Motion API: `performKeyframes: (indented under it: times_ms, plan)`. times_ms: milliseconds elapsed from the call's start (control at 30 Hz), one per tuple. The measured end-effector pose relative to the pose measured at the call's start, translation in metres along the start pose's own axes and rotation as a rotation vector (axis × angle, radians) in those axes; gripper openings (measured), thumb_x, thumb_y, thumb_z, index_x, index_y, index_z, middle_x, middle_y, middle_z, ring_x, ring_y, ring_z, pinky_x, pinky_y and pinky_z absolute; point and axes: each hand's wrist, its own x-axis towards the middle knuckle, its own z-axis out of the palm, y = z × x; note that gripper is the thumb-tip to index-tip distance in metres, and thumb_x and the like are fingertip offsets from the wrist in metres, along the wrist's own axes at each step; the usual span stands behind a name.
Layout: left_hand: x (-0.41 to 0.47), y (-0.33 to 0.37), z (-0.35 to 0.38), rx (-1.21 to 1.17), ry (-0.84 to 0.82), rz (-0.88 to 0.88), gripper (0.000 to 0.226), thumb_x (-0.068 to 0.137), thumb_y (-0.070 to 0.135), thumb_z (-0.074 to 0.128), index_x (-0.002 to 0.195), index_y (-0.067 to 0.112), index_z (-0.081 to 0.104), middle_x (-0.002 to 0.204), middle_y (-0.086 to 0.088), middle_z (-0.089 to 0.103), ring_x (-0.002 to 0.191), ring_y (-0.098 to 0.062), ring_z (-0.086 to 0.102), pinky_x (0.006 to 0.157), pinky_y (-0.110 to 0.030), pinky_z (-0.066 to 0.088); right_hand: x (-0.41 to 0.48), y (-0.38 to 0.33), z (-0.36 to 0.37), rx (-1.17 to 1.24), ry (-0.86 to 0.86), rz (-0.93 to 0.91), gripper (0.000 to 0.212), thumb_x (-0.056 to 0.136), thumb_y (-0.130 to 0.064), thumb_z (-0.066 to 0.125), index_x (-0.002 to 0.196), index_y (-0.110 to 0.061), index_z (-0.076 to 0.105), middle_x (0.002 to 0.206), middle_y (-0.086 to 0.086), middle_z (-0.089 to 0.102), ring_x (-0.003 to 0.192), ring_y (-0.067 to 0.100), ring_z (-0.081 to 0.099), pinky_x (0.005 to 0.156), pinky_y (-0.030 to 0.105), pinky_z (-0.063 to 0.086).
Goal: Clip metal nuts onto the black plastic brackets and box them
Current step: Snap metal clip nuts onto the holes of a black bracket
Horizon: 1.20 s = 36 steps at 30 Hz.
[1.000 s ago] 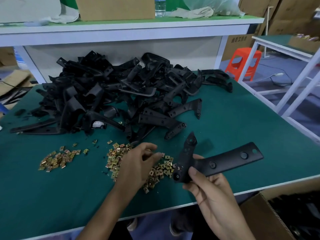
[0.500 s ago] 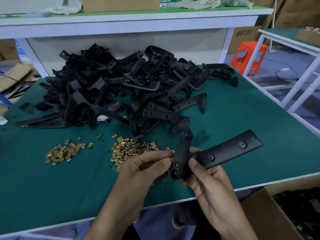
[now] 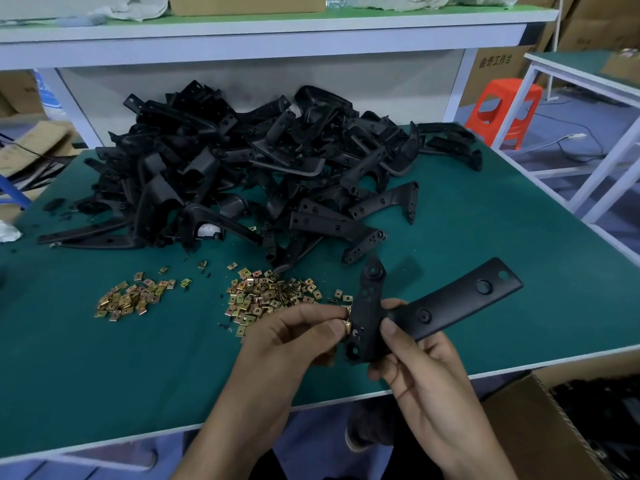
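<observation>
My right hand (image 3: 420, 379) grips a black plastic bracket (image 3: 446, 306) above the near edge of the green table (image 3: 519, 216), its long arm pointing up and right. My left hand (image 3: 294, 341) pinches a brass-coloured metal nut (image 3: 347, 328) against the bracket's left edge. Two heaps of loose nuts lie on the table: a larger one (image 3: 266, 296) just beyond my left hand and a smaller one (image 3: 131, 299) further left. A big pile of black brackets (image 3: 263, 168) covers the back of the table.
A cardboard box (image 3: 540, 427) with black parts inside stands below the table's near right corner. A white shelf (image 3: 263, 32) runs above the back of the table. An orange stool (image 3: 502, 112) and a white frame table (image 3: 588, 98) stand to the right.
My left hand left the nut heap with a nut and came to the bracket's left edge. My right hand kept hold of the bracket, tilting it slightly.
</observation>
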Motion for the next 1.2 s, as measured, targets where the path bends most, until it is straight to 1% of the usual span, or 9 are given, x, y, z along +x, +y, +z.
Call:
performKeyframes:
  times_ms: [67,233,433,567,667,800,900,1000,1200]
  plan:
    - [0.000,-0.001,0.000,0.022,0.024,0.016,0.023,0.062,0.022,0.077,0.082,0.013,0.081,0.077,-0.007,0.072,0.066,-0.011,0.060,0.060,-0.019,0.051,-0.001,0.000,-0.001,-0.004,0.011,0.004,0.031,0.079,-0.015,0.074,0.107,-0.005,0.072,0.091,0.017,0.073,0.064,0.019,0.069,0.049,0.027,0.054]
    - [0.000,-0.004,0.000,0.027,0.008,0.006,0.021,0.063,0.024,0.076,0.082,0.016,0.081,0.077,-0.004,0.073,0.067,-0.010,0.062,0.060,-0.018,0.051,-0.002,-0.001,-0.001,-0.021,-0.005,0.010,0.024,0.080,-0.017,0.074,0.102,-0.010,0.075,0.092,0.018,0.073,0.067,0.020,0.071,0.049,0.027,0.054]
    - [-0.002,-0.004,-0.004,0.109,-0.019,-0.017,0.024,0.065,0.028,0.079,0.087,0.016,0.081,0.079,-0.007,0.071,0.071,-0.013,0.059,0.064,-0.018,0.051,-0.004,-0.002,-0.002,-0.075,0.004,0.032,0.035,0.081,-0.017,0.070,0.110,0.002,0.065,0.094,0.019,0.073,0.070,0.022,0.071,0.048,0.027,0.053]
    - [-0.004,-0.001,-0.004,0.190,-0.051,-0.021,0.011,0.078,0.011,0.077,0.085,0.019,0.081,0.073,-0.003,0.071,0.067,-0.009,0.059,0.062,-0.017,0.050,-0.007,0.001,-0.004,-0.074,0.027,0.055,0.037,0.080,-0.017,0.071,0.110,0.004,0.068,0.092,0.020,0.073,0.068,0.021,0.071,0.046,0.026,0.053]
    - [-0.006,0.000,-0.006,0.226,-0.064,-0.044,0.017,0.082,0.004,0.074,0.084,0.019,0.081,0.074,-0.004,0.072,0.067,-0.011,0.060,0.061,-0.018,0.050,-0.009,0.004,-0.005,-0.061,0.046,0.079,0.032,0.077,-0.018,0.073,0.104,0.000,0.074,0.090,0.021,0.073,0.063,0.020,0.070,0.044,0.025,0.052]
    - [-0.010,0.000,-0.004,0.196,-0.125,-0.083,0.025,0.084,-0.005,0.070,0.078,0.016,0.081,0.067,0.001,0.070,0.059,-0.006,0.060,0.054,-0.016,0.047,-0.011,0.007,-0.005,0.006,0.050,0.110,0.021,0.078,-0.016,0.070,0.096,-0.008,0.079,0.092,0.020,0.074,0.061,0.017,0.068,0.041,0.023,0.050]
    - [-0.010,-0.005,-0.001,0.060,-0.086,-0.150,0.009,0.073,0.006,0.075,0.077,0.012,0.081,0.070,-0.005,0.070,0.057,-0.010,0.057,0.054,-0.019,0.049,-0.010,-0.001,-0.007,-0.016,0.035,0.080,0.021,0.077,-0.015,0.072,0.096,-0.010,0.078,0.089,0.020,0.073,0.062,0.019,0.069,0.042,0.025,0.051]
    - [-0.008,-0.007,-0.004,-0.060,-0.047,-0.170,0.013,0.070,0.013,0.074,0.081,0.010,0.080,0.075,-0.008,0.069,0.060,-0.010,0.058,0.054,-0.021,0.050,-0.009,-0.009,-0.008,-0.034,-0.001,0.067,0.019,0.079,-0.015,0.068,0.093,-0.017,0.080,0.080,0.012,0.072,0.057,0.015,0.067,0.041,0.023,0.050]
    - [-0.009,-0.010,0.000,0.015,-0.054,-0.133,0.020,0.069,0.018,0.075,0.086,0.006,0.079,0.083,-0.012,0.072,0.067,-0.012,0.061,0.056,-0.020,0.049,-0.011,-0.006,-0.008,-0.079,-0.030,0.088,0.018,0.083,-0.018,0.070,0.097,-0.014,0.079,0.082,0.012,0.072,0.055,0.014,0.065,0.043,0.025,0.051]
